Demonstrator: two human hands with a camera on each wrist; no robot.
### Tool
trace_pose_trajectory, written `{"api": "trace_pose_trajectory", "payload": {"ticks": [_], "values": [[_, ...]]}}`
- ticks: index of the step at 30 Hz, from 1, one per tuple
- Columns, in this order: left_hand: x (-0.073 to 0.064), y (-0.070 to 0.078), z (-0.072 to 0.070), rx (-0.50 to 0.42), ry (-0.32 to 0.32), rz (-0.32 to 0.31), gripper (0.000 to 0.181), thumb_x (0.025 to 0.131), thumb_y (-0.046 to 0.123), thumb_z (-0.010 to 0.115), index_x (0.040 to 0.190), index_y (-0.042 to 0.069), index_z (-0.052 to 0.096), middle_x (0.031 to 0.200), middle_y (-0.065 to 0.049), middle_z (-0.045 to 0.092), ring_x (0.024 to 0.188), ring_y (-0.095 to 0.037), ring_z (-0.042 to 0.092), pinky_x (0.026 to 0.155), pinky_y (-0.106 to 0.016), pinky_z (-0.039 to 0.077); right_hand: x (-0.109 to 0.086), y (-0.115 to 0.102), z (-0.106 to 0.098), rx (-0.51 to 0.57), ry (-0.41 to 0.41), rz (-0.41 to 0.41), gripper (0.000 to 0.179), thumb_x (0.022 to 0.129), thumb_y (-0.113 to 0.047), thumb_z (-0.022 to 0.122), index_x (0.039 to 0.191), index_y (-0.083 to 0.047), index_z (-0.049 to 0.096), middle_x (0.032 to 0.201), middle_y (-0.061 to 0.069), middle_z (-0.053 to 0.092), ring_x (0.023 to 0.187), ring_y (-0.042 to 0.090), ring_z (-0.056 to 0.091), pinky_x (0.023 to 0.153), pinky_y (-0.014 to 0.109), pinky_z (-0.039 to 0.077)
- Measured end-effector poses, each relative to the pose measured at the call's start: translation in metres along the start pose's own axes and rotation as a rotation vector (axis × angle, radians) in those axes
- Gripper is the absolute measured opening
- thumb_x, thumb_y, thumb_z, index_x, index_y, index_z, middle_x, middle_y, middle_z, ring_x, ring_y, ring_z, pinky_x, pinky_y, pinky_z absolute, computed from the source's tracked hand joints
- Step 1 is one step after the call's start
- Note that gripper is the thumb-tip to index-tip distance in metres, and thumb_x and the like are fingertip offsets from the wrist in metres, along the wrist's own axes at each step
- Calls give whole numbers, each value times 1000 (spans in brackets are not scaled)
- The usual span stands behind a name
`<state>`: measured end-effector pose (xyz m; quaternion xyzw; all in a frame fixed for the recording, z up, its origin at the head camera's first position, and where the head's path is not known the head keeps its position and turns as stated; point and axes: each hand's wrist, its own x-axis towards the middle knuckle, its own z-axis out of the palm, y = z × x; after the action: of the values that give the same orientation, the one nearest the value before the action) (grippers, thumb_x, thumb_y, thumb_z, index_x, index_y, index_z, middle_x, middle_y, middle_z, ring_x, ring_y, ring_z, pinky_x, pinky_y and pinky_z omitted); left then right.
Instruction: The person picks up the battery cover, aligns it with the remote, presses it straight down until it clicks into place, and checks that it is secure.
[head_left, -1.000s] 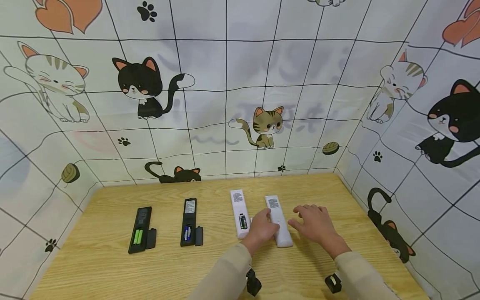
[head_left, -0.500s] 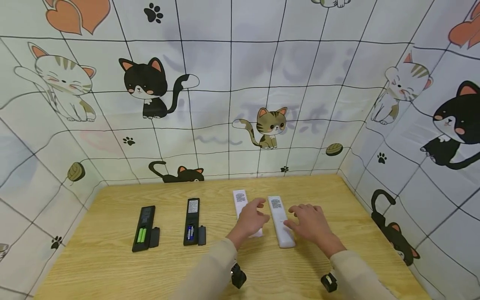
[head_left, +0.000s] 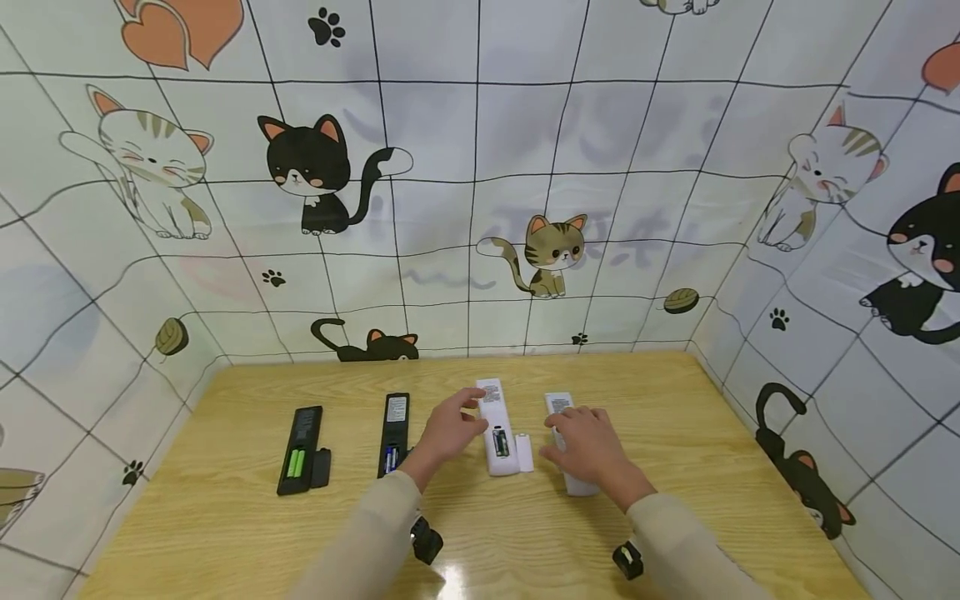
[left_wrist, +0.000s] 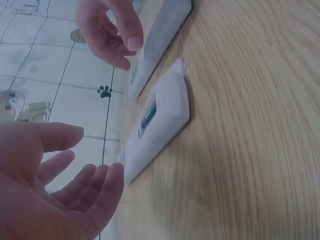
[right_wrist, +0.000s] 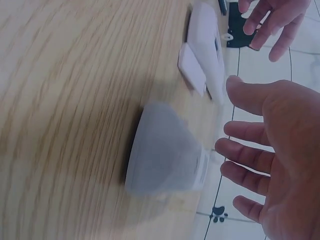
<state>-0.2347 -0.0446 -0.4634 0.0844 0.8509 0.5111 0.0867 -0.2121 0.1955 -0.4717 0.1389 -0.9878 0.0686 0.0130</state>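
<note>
Hands apart, rightmost remote partly hidden

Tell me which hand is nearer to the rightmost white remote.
Right. The right hand is above the rightmost white remote; the left hand is off to its left, by the other white remote.

Open white remote smooth plastic; tabletop wood-grained, lightly glossy; left sleeve matt cloth; backdrop creased.
</note>
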Motion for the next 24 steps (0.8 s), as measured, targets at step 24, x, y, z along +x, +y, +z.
{"api": "trace_pose_trajectory", "payload": {"ticks": [24], "values": [[7, -26, 7, -58, 43, -110, 46, 90, 9, 64, 135, 3, 52, 124, -20, 57, 93, -25, 62, 61, -28, 54, 15, -18, 16, -85, -70, -34, 55, 80, -50, 74, 126, -21, 64, 124, 5, 65, 121, 33, 55, 104, 55, 37]]}}
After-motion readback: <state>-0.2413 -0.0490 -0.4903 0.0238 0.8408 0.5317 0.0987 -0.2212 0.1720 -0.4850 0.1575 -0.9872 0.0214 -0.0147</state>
